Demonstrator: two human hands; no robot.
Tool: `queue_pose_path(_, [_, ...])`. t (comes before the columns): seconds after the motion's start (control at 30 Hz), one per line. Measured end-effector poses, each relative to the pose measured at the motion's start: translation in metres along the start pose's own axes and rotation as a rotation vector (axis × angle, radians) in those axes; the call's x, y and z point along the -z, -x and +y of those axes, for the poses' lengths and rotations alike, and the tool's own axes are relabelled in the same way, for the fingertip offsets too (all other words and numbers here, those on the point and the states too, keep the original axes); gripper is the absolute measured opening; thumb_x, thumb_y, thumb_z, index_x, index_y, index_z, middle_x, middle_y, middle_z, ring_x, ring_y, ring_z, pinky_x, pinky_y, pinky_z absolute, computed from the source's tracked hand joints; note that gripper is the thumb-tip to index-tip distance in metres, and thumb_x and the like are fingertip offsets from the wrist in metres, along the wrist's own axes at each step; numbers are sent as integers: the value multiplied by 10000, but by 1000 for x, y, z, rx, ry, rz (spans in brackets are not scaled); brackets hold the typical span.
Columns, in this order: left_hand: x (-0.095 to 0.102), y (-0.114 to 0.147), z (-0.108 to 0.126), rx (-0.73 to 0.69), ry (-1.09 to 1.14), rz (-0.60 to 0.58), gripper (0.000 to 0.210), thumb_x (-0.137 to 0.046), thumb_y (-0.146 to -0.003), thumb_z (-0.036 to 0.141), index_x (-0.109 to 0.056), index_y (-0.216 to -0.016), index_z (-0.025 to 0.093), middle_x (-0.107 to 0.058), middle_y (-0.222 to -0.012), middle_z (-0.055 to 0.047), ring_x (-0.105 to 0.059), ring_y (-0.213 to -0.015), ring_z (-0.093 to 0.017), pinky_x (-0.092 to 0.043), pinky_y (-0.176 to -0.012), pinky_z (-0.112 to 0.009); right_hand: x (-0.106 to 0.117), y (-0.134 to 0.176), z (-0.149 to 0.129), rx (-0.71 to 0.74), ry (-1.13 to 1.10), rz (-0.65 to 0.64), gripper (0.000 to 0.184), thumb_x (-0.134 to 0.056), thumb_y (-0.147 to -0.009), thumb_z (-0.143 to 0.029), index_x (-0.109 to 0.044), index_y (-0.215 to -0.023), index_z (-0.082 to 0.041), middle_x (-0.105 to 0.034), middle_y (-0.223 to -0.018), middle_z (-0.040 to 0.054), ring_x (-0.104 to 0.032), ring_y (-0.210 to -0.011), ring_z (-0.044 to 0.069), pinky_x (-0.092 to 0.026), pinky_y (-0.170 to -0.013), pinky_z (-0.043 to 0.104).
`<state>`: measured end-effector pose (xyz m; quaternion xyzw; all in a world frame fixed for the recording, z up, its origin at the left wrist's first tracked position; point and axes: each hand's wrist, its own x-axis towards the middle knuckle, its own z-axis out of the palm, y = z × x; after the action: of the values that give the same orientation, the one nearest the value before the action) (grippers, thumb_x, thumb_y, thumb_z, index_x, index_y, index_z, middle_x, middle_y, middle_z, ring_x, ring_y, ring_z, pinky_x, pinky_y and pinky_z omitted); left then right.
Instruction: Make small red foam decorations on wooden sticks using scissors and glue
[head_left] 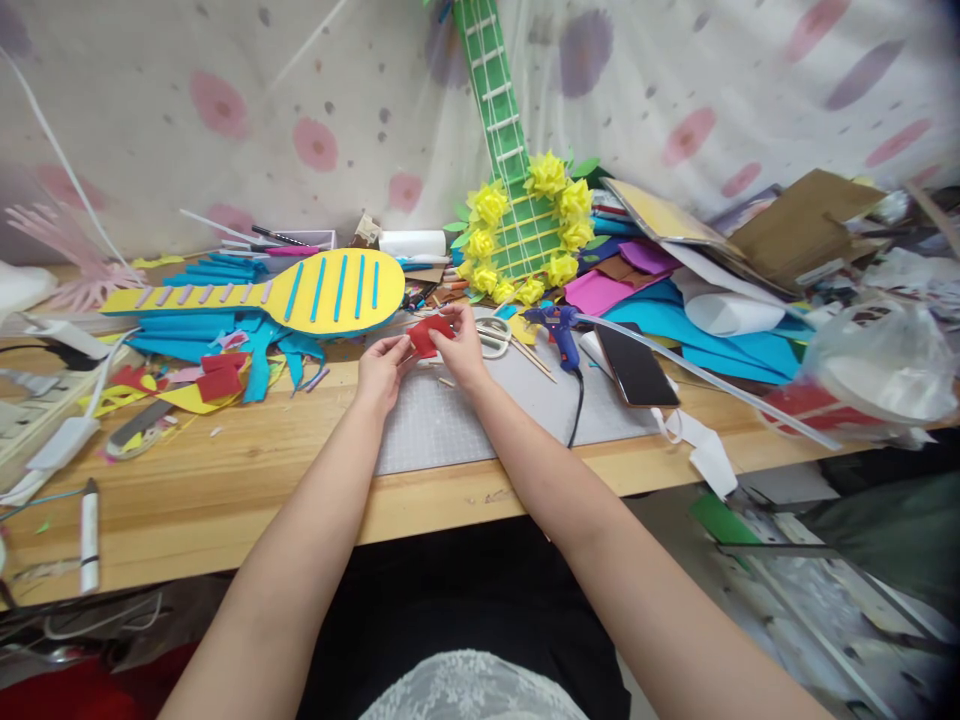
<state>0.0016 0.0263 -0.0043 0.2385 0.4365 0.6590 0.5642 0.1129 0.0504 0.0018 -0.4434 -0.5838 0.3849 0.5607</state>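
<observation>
A wooden table (225, 495) bears a grey cutting mat (427, 435) printed with a fine grid; over its far-left part, left hand (384, 368) and right hand (460, 348) together pinch a small red piece (423, 339), its upper edge rising rightward, its long axis unclear behind the fingers

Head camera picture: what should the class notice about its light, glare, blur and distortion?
In the head view, light is soft and fairly even, with no hard shadows on the table; in the head view, the dark phone shows no strong glare; in the head view, the red paper looks slightly soft, while the plastic bag near the right edge appears stretched and smeared.
</observation>
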Motion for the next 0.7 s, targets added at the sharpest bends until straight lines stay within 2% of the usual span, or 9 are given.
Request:
queue_pose_path(0.37, [1,-1,0,-22,4,4,207,-710,-600,127,-533,-707,137,-602,-628,-2,-596,-624,-101,-502,-692,-278,-1,-4,14,121,-168,12,321,-533,-613,-192,-383,-896,-218,-491,-913,7,-494,-824,128,-430,-766,278])
queue_pose_path(0.53, [1,-1,-1,-58,0,27,308,-694,-600,108,-493,-824,171,-629,-692,-6,-607,-623,-104,-502,-651,-261,0,-4,15,124,-166,15,315,-537,-611,-192,-388,-887,-218,-489,-903,5,-488,-820,129,-426,-772,280])
queue_pose_path(0.7, [1,-1,-2,-103,-38,50,323,-703,-575,106,-491,-813,164,-623,-690,0,-606,-614,-102,-500,-646,-262,0,-4,15,110,-174,8,320,-542,-609,-195,-386,-887,-213,-486,-907,7,-490,-819,130,-425,-770,282])
